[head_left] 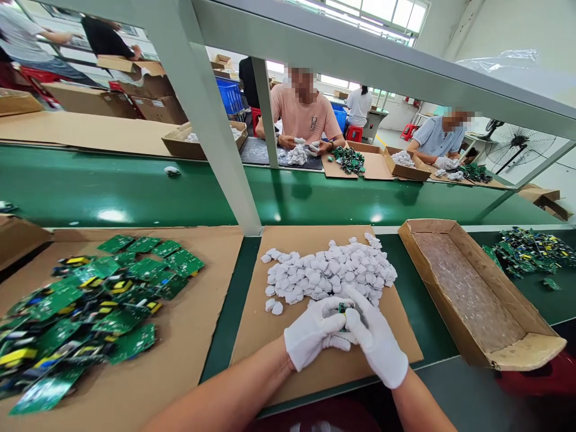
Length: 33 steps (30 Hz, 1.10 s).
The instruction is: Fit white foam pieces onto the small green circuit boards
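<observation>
Both my hands wear white gloves and meet over a cardboard sheet (pixel 258 336). Between the fingertips is a small green circuit board (pixel 343 309), partly covered by the gloves. My left hand (pixel 315 330) grips it from the left, fingers curled. From the other side my right hand (pixel 375 336) closes on it with thumb and fingers. Just beyond the hands lies a heap of small white lumps (pixel 324 270), soft-looking and irregular; I cannot make out what they are. Some of the heap is hidden behind my fingers.
Green circuit boards (pixel 117 300) with yellow and black parts cover cardboard at left. A shallow cardboard box (pixel 468 288) stands at right, beside more boards (pixel 531 249). A grey shelf post (pixel 225 138) rises ahead. Across the green conveyor belt (pixel 315 201), gloved co-workers (pixel 306 114) sit working.
</observation>
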Each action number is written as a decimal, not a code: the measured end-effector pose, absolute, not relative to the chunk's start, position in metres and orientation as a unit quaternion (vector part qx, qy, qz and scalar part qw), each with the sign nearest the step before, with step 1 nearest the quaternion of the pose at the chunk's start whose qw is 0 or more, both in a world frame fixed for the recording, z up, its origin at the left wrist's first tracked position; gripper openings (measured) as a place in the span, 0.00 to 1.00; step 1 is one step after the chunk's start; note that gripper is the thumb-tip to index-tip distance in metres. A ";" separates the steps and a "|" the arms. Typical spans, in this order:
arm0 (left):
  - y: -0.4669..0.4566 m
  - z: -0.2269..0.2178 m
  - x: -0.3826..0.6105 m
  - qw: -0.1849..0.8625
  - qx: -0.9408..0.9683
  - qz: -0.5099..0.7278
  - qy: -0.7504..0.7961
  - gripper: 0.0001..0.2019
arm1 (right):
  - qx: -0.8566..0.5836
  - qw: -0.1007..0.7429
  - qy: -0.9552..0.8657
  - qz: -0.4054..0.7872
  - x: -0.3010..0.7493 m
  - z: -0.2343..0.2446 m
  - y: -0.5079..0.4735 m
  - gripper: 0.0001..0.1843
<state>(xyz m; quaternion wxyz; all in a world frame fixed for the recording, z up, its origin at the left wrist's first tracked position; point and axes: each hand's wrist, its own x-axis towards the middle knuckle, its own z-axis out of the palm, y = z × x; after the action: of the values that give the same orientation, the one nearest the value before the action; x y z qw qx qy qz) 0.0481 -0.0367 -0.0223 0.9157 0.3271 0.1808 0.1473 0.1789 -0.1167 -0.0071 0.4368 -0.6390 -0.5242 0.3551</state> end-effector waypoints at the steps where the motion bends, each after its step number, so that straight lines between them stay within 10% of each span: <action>1: -0.036 -0.020 0.048 0.909 0.343 0.143 0.188 0.16 | -0.655 0.430 -0.517 0.344 0.178 -0.008 -0.116 0.28; 33: -0.033 -0.011 0.048 0.857 0.460 0.155 0.172 0.19 | -0.658 0.444 -0.510 0.333 0.172 -0.013 -0.112 0.17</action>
<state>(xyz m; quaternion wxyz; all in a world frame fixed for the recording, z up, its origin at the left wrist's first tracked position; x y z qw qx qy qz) 0.0478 -0.0332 -0.0108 0.8571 0.4603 0.1720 0.1547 0.1717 -0.1117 -0.0131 0.4436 -0.6578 -0.5097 0.3328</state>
